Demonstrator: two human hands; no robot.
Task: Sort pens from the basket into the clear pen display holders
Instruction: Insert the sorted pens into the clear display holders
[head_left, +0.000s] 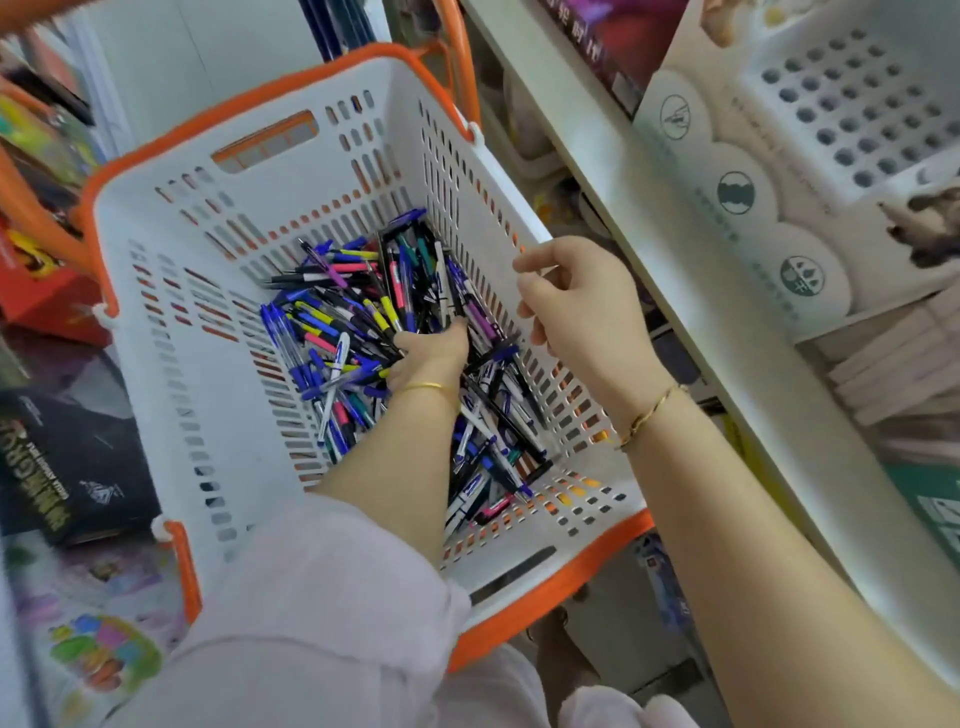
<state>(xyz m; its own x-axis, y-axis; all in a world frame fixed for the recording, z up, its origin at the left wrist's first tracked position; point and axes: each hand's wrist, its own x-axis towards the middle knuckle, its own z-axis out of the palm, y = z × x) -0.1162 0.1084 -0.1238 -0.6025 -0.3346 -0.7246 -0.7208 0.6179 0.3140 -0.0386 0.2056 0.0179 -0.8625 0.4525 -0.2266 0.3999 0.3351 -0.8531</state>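
The white basket with the orange rim fills the middle of your view, tilted so its open top faces you. To its right a white shelf runs from the far end towards the near right corner. On that shelf stands a pale box printed with a picture of a holed white tray. Stacked flat white items lie below it, too blurred to name. On the left, beside the basket, lies a black box with yellow lettering, and coloured packaging sits nearer you on that side.

The pens are all in the bottom of the basket. They make a loose, crossed heap of blue, black, yellow, pink, purple and green barrels that leans towards the right wall.

Your left arm, in a pale pushed-up sleeve, reaches down from the near edge into the heap. Your left hand is in the middle of the pile, its grip curled round a bunch of pens, with the fingertips hidden beneath them. Your right hand hangs above the basket's right wall, near its top edge. Its grip is loose and holds nothing, and I cannot tell whether a fingertip touches the rim.

A thin gold bangle sits on your left wrist, and a gold bracelet on your right.
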